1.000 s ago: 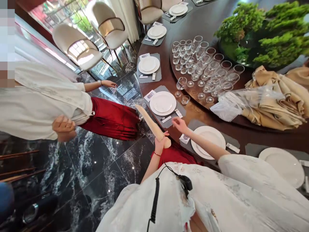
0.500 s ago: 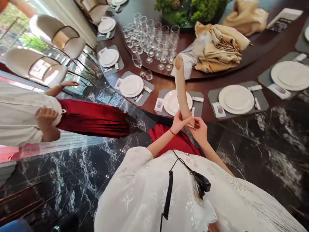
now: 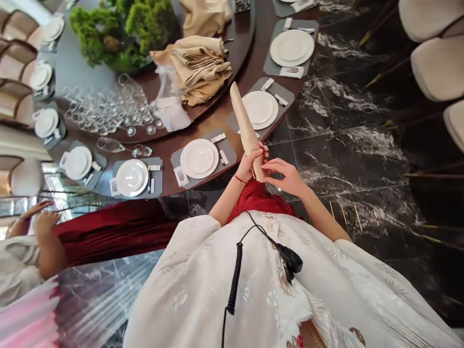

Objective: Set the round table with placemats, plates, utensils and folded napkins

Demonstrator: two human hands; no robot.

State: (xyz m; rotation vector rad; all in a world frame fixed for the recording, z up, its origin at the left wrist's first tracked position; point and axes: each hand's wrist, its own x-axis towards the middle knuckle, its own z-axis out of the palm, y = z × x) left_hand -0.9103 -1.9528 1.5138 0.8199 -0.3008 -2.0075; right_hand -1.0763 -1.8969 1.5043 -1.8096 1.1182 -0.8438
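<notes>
A rolled beige cloth napkin (image 3: 243, 118) slants up and away from me, its narrow end over the table's edge. My left hand (image 3: 248, 164) is wrapped round its lower part. Beside the bottom end is my right hand (image 3: 286, 178), thumb and fingers apart, the fingertips at the roll's side; whether they touch it is hard to tell. Beyond the roll, a white plate stack (image 3: 259, 107) sits on a grey placemat. A pile of folded beige napkins (image 3: 203, 72) lies on the turntable, with clear plastic wrapping (image 3: 172, 104) next to it.
Several wine glasses (image 3: 108, 108) crowd the turntable near a green plant centrepiece (image 3: 123, 34). Place settings with plates (image 3: 199, 158) line the round table's rim. At left stands another person in a red skirt (image 3: 112, 227). Pale chairs (image 3: 437, 67) are at the far right, over dark marble floor.
My view has turned right, so the table sits further left. The napkin roll now leans left at the top and looks narrower. My right hand's fingers have spread from its lower end.
</notes>
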